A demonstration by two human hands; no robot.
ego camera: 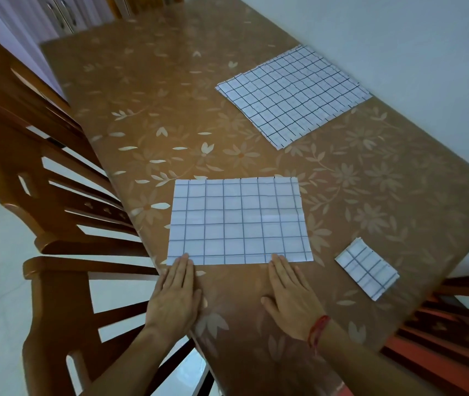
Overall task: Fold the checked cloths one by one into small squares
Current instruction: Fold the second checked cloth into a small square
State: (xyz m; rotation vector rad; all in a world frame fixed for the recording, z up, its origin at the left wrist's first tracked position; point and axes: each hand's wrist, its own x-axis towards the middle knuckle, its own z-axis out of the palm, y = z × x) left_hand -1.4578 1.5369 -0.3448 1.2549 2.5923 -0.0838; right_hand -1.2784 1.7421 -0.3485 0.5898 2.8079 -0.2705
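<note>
A white cloth with blue checks (239,221) lies flat on the table in front of me, folded to a wide rectangle. My left hand (174,295) rests flat on the table, fingertips touching the cloth's near left corner. My right hand (291,292), a red thread on its wrist, lies flat with fingertips on the near edge toward the right. Both hands hold nothing. A small folded checked square (367,268) sits to the right. A stack of unfolded checked cloths (293,95) lies at the far right.
The table (147,90) has a brown floral cover. Wooden chairs (56,178) stand along its left side, and another chair (456,324) at the near right. A white wall runs along the table's right edge.
</note>
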